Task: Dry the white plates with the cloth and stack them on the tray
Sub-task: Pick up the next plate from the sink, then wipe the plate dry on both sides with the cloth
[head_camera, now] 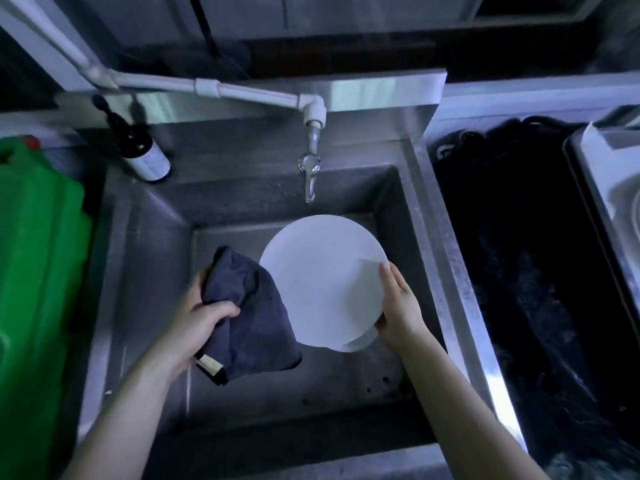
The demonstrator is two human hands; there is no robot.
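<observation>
**Early: first plate in hand, nothing visibly stacked**

Head view: right hand [398, 306] grips the white plate [322, 282] by its rim, tilted over the sink [346, 386]. Left hand [197, 320] has its fingers [225, 311] bunched round the cloth [256, 313] at the plate's left edge. Tray not identifiable. Judging: wiping and stacking remain.

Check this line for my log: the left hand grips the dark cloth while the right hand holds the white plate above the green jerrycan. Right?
Not quite. The head view shows the left hand gripping the dark cloth while the right hand holds the white plate above the steel sink, not the green jerrycan, which stands off to the left.
</observation>
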